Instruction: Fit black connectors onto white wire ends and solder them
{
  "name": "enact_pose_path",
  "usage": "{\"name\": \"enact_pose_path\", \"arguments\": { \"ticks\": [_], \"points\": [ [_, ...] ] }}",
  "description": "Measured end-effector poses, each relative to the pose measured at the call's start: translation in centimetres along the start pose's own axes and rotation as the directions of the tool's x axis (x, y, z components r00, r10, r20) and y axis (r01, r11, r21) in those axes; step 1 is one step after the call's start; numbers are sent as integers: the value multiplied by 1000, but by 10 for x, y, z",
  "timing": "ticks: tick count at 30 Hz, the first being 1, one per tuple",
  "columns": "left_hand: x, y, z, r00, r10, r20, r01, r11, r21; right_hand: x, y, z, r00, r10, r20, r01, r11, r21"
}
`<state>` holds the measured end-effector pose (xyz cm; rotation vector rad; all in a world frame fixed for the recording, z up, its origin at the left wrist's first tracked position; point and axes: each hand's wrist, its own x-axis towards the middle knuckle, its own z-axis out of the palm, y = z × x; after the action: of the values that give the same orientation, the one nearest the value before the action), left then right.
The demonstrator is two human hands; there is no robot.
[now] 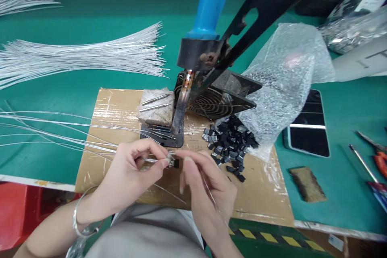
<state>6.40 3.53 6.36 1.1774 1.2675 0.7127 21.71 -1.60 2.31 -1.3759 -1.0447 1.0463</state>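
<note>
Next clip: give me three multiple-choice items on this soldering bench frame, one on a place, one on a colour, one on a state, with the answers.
1. Where does the pile of small black parts lie?
A. on the cardboard sheet, at the mouth of the bubble-wrap bag
B. on the phone
C. on the bundle of wires

2. What colour is the soldering iron's handle?
A. red
B. blue
C. yellow

3. How does the phone lie?
A. propped upright
B. inside the bag
C. flat on the green table, screen dark

Answers: 1 A, the pile spills from the bag onto the cardboard. 2 B, the grip above the black collar is blue. 3 C, it lies flat right of the bag.
</note>
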Motion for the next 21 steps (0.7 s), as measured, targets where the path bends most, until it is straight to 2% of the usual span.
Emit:
{"name": "enact_pose_path", "arguments": {
  "ticks": [3, 10, 13, 17, 21],
  "points": [
    [2, 0, 0, 1000, 6, -18, -6, 1000, 28, -2, -1, -5, 1000, -14, -14, 13, 996, -93],
    [9, 3, -1, 999, 25, -45, -22, 998, 62, -3, -5, -12, 998, 50, -42, -56, 985, -164],
    [11, 4, -2, 999, 27, -48, -24, 997, 71, 2, -3, -16, 999, -33, 10, 35, 979, -203],
    [14, 4, -2, 999, 27, -40, -23, 994, 103, 9, -1, -18, 984, -153, 90, 165, 976, -142],
    [17, 6, -1, 998, 38, -50, -33, 996, 87, 7, -6, -11, 993, -101, 67, 104, 994, -33]
  ]
}}
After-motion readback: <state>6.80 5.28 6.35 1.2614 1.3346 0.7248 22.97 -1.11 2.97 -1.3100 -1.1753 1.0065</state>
